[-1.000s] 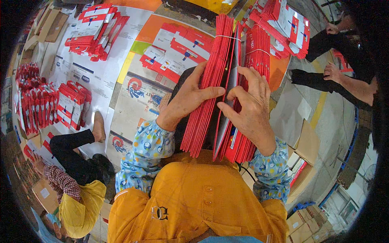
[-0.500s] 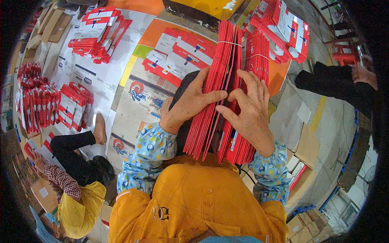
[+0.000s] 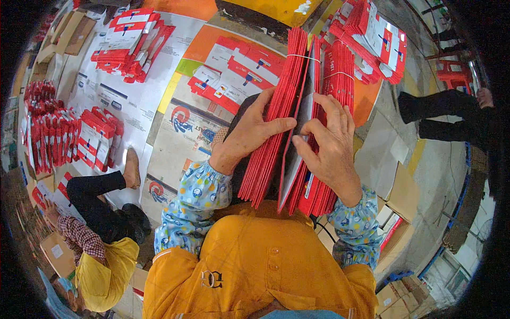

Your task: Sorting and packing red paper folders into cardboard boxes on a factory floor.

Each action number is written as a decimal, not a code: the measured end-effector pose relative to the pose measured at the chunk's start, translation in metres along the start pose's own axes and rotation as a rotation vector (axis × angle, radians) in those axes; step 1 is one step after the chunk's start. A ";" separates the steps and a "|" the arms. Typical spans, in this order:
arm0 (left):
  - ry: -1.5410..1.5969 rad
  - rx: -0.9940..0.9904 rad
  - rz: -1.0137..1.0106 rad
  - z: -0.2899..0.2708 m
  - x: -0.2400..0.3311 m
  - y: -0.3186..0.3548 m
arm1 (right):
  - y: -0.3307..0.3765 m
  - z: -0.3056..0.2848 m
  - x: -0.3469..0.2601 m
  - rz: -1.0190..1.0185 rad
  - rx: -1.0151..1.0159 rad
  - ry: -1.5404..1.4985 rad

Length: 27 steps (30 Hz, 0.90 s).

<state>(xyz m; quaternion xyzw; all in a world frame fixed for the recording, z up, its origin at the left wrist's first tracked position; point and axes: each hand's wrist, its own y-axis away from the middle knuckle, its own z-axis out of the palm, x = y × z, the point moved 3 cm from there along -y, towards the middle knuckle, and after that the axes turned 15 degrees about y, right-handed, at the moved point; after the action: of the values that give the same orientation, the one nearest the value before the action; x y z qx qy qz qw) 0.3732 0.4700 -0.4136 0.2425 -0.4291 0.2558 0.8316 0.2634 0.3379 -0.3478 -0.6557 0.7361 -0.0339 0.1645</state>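
Observation:
A bundle of flat-folded red cartons [image 3: 268, 138] stands on edge across my lap, with a pale band around its far end. My left hand [image 3: 254, 129] grips its left part, the thumb lying over the top edges and the fingers down the outer side. A gap runs down the middle, where one carton's white face [image 3: 303, 119] shows. My right hand [image 3: 333, 149] holds the right part [image 3: 321, 181], fingers curved over its edges, with thumb and forefinger close to the white-faced carton. The fingertips' exact contact cannot be made out. Another banded bundle [image 3: 340, 69] lies beyond the right hand.
Stacks of red-and-white flat cartons lie at the far left [image 3: 127, 45], left [image 3: 98, 138] and far right [image 3: 380, 40]. Flat cartons [image 3: 241, 74] lie ahead on cardboard. An open brown box [image 3: 401, 196] stands at right. Another person [image 3: 106, 266] sits at lower left; dark-clothed legs [image 3: 441, 111] show at right.
The gap in the bundle has widened, and a carton's white face now shows in it. My right thumb has shifted slightly right. The dark-clothed legs at right have moved.

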 end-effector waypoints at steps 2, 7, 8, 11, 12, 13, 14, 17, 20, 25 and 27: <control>0.005 -0.005 0.004 0.000 -0.003 -0.001 | -0.002 -0.002 -0.002 0.015 -0.002 -0.002; 0.025 -0.014 -0.028 0.004 -0.003 -0.001 | -0.005 0.001 -0.005 0.035 -0.019 0.018; 0.039 -0.014 -0.029 0.005 -0.002 -0.001 | -0.005 0.001 -0.005 0.039 -0.026 0.020; 0.071 -0.014 -0.029 0.007 -0.002 0.000 | -0.005 0.002 -0.005 0.048 -0.026 0.000; 0.075 -0.013 -0.028 0.007 -0.002 0.001 | -0.005 0.002 -0.005 0.051 -0.028 0.012; 0.079 -0.012 -0.027 0.006 -0.003 0.001 | -0.005 0.002 -0.005 0.055 -0.031 0.023; 0.057 -0.013 -0.021 0.004 -0.004 0.000 | -0.005 0.002 -0.005 0.058 -0.034 0.035; 0.017 -0.015 -0.016 0.000 -0.008 -0.001 | -0.003 0.002 -0.004 0.058 -0.033 0.024; 0.015 -0.021 -0.019 0.001 -0.006 -0.001 | -0.004 -0.001 -0.003 0.153 0.034 -0.064; 0.009 -0.004 -0.002 0.006 -0.005 0.000 | -0.003 0.002 -0.003 -0.004 -0.001 0.008; 0.045 -0.027 -0.005 0.010 -0.001 0.000 | -0.004 0.000 -0.004 -0.002 -0.011 0.016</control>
<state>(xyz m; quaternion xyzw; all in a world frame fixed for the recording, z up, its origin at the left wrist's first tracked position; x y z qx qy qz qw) 0.3669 0.4632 -0.4088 0.2265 -0.4130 0.2533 0.8450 0.2676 0.3417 -0.3462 -0.6568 0.7371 -0.0354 0.1551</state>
